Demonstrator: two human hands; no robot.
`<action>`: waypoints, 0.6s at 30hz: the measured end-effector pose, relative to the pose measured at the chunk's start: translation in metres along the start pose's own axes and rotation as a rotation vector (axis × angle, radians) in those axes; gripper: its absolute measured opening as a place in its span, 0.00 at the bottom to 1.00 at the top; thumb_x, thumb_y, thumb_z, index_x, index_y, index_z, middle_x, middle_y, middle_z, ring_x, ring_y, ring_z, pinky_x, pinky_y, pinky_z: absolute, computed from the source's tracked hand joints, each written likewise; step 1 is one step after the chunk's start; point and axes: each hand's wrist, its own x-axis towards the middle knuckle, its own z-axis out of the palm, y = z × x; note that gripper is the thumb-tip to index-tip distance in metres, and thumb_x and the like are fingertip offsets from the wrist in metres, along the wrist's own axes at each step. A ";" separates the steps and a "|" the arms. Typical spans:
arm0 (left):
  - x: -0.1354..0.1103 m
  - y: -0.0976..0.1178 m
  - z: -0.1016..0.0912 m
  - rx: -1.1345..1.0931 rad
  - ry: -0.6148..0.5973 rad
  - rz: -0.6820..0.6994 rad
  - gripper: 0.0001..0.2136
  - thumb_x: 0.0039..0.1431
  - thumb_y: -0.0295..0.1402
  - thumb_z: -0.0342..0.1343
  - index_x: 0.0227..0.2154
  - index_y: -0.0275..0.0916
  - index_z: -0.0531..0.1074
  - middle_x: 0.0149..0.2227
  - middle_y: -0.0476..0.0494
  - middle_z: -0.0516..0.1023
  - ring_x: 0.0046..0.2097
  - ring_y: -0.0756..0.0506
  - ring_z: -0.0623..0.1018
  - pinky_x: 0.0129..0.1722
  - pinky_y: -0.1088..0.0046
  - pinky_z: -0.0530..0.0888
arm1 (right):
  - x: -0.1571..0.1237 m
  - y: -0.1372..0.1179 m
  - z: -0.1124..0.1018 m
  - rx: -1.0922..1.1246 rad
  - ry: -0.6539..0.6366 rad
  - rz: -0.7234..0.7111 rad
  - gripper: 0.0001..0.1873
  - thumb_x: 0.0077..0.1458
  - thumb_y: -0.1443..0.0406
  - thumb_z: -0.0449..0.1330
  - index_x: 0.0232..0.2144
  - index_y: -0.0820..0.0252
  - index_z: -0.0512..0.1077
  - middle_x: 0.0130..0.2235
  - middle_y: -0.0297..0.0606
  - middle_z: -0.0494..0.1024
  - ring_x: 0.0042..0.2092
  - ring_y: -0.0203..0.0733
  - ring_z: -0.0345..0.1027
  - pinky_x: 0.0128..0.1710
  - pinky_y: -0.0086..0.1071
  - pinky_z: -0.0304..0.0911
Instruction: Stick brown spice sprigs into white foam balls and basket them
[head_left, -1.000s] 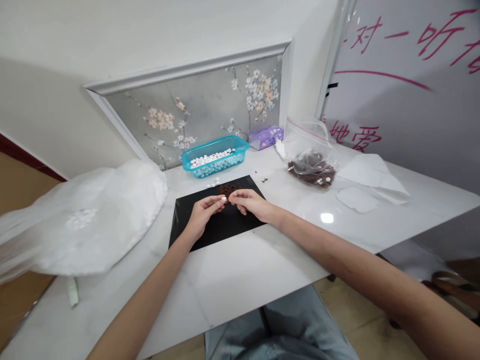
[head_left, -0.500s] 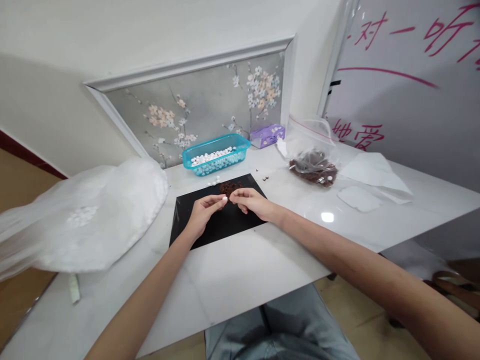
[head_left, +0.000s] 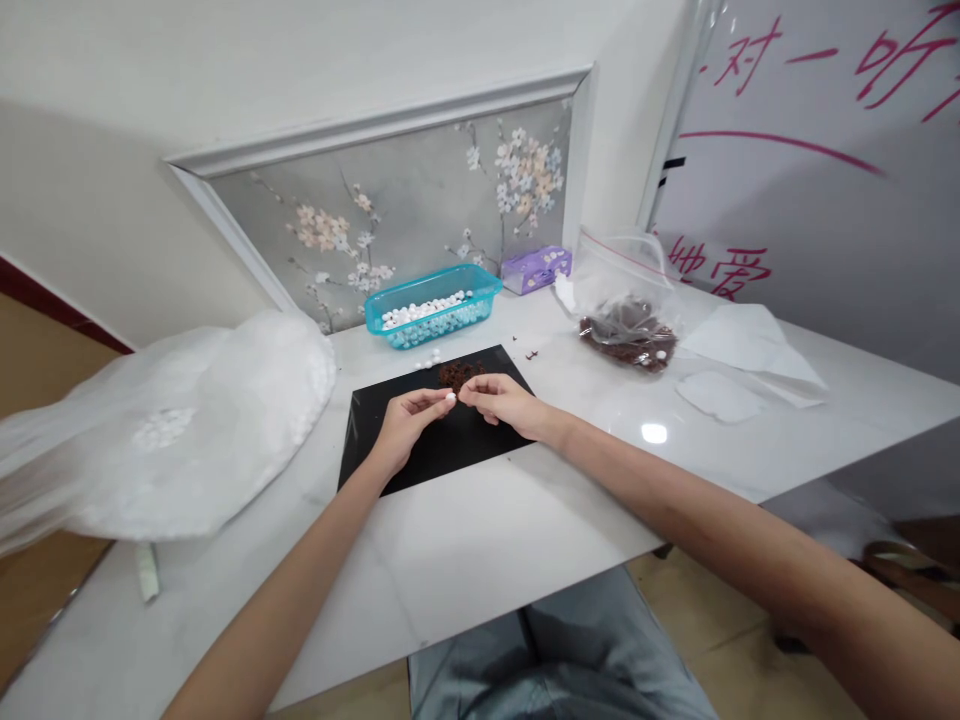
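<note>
Between thumb and forefinger, my left hand [head_left: 409,425] pinches a small white ball [head_left: 451,397]. Close beside it, my right hand [head_left: 504,402] has its fingertips pressed together near the ball; whatever they may hold is too small to make out. Both hands are over a black mat [head_left: 435,462] on the white table. Just behind the fingertips lies a small heap of dark brown pieces [head_left: 459,374], partly covered by my right hand. A few loose white balls [head_left: 429,360] rest at the mat's far edge.
A teal basket [head_left: 382,326] of white balls stands behind the mat, with a purple tissue pack [head_left: 536,270] to its right. A clear zip bag [head_left: 628,330] of brown pieces and white paper [head_left: 720,397] lie right. A large bag of white balls [head_left: 202,440] lies left.
</note>
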 end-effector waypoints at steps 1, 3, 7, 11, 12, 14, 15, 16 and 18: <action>0.000 0.000 0.000 0.003 0.001 0.000 0.14 0.38 0.38 0.67 0.31 0.39 0.79 0.32 0.45 0.80 0.33 0.49 0.74 0.38 0.72 0.70 | 0.000 0.000 0.000 0.001 -0.001 0.005 0.14 0.44 0.56 0.62 0.26 0.62 0.68 0.17 0.23 0.57 0.17 0.25 0.46 0.16 0.25 0.44; -0.001 0.001 0.000 0.010 0.002 0.000 0.15 0.38 0.39 0.67 0.31 0.39 0.79 0.32 0.44 0.80 0.33 0.48 0.75 0.38 0.71 0.71 | 0.000 0.000 0.000 0.005 -0.004 0.015 0.15 0.44 0.56 0.62 0.26 0.62 0.68 0.16 0.22 0.55 0.17 0.25 0.44 0.16 0.24 0.43; -0.001 0.001 0.001 0.017 0.005 -0.001 0.15 0.38 0.39 0.67 0.31 0.39 0.79 0.31 0.45 0.80 0.32 0.49 0.74 0.37 0.72 0.70 | -0.003 -0.003 0.000 0.006 -0.005 0.035 0.15 0.43 0.55 0.63 0.25 0.62 0.68 0.16 0.21 0.53 0.17 0.24 0.41 0.15 0.24 0.38; 0.000 0.001 0.001 0.021 -0.003 0.000 0.14 0.38 0.38 0.67 0.30 0.39 0.79 0.29 0.46 0.79 0.30 0.50 0.74 0.35 0.73 0.70 | -0.003 -0.005 0.001 -0.004 0.002 0.054 0.15 0.42 0.56 0.63 0.26 0.62 0.68 0.15 0.21 0.52 0.16 0.24 0.40 0.14 0.23 0.35; 0.000 0.001 0.000 0.021 -0.007 0.000 0.14 0.38 0.38 0.67 0.30 0.39 0.79 0.28 0.46 0.79 0.30 0.50 0.74 0.35 0.73 0.70 | -0.003 -0.005 0.001 -0.006 0.002 0.057 0.15 0.42 0.56 0.63 0.26 0.63 0.68 0.16 0.21 0.53 0.16 0.23 0.40 0.14 0.23 0.35; 0.001 0.000 0.000 0.022 -0.014 0.002 0.13 0.38 0.37 0.67 0.30 0.39 0.79 0.28 0.46 0.79 0.31 0.50 0.74 0.34 0.73 0.70 | -0.003 -0.006 0.001 -0.006 0.001 0.062 0.15 0.42 0.56 0.63 0.26 0.63 0.68 0.16 0.21 0.53 0.16 0.23 0.40 0.13 0.23 0.35; 0.001 0.000 -0.001 0.021 -0.016 0.003 0.13 0.38 0.37 0.67 0.31 0.39 0.79 0.29 0.46 0.80 0.31 0.50 0.74 0.34 0.74 0.70 | -0.003 -0.006 0.000 -0.005 -0.001 0.064 0.15 0.42 0.56 0.63 0.26 0.63 0.68 0.16 0.21 0.54 0.16 0.23 0.40 0.13 0.23 0.35; 0.001 -0.001 -0.001 0.020 -0.019 0.004 0.13 0.38 0.37 0.67 0.31 0.39 0.79 0.29 0.46 0.80 0.31 0.50 0.74 0.35 0.74 0.70 | -0.003 -0.006 0.000 -0.003 -0.003 0.067 0.15 0.42 0.56 0.64 0.26 0.63 0.68 0.16 0.21 0.54 0.16 0.23 0.40 0.13 0.23 0.35; 0.001 -0.001 -0.001 0.018 -0.024 0.005 0.13 0.38 0.37 0.67 0.30 0.39 0.79 0.30 0.45 0.80 0.32 0.49 0.75 0.36 0.73 0.70 | -0.003 -0.006 -0.001 0.003 -0.009 0.073 0.16 0.41 0.57 0.65 0.25 0.63 0.67 0.16 0.21 0.54 0.16 0.22 0.40 0.13 0.23 0.35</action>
